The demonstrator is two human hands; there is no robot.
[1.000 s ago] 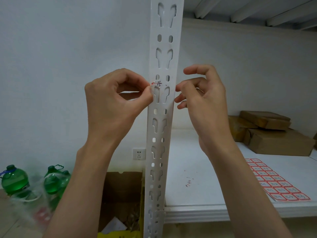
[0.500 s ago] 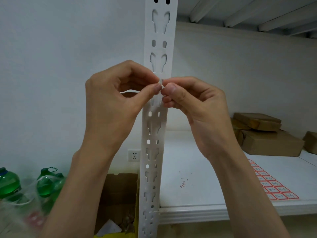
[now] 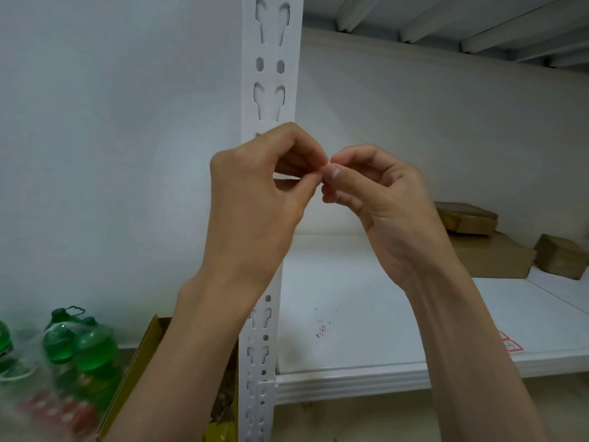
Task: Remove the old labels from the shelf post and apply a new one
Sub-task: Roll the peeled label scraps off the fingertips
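Both hands are up in front of the shelf post (image 3: 271,90), fingertips meeting just off its right edge. The left hand (image 3: 255,199) has thumb and forefinger pinched together, and the right hand (image 3: 382,205) is curled in a narrow pinch right against them. Whatever sits between the fingers is too small to make out, maybe a peeled scrap of old label, but I honestly can't tell. My read: this is the peeling step, getting sticky residue off the fingers or passing a bit across. Next move probably means ditching that scrap, then reaching for the fresh label sheet (image 3: 511,344) peeking out at about 4 o'clock, on the shelf board (image 3: 366,314).

Containers, near to far: a yellow cardboard box (image 3: 137,371) at 7 o'clock is open on top, with loose scraps inside, hard to say what. Beside it at 8 o'clock, green bottles (image 3: 79,346) in clear plastic wrap. Further back at 3 o'clock, brown cardboard parcels (image 3: 490,256) sit closed on the shelf, contents hidden.
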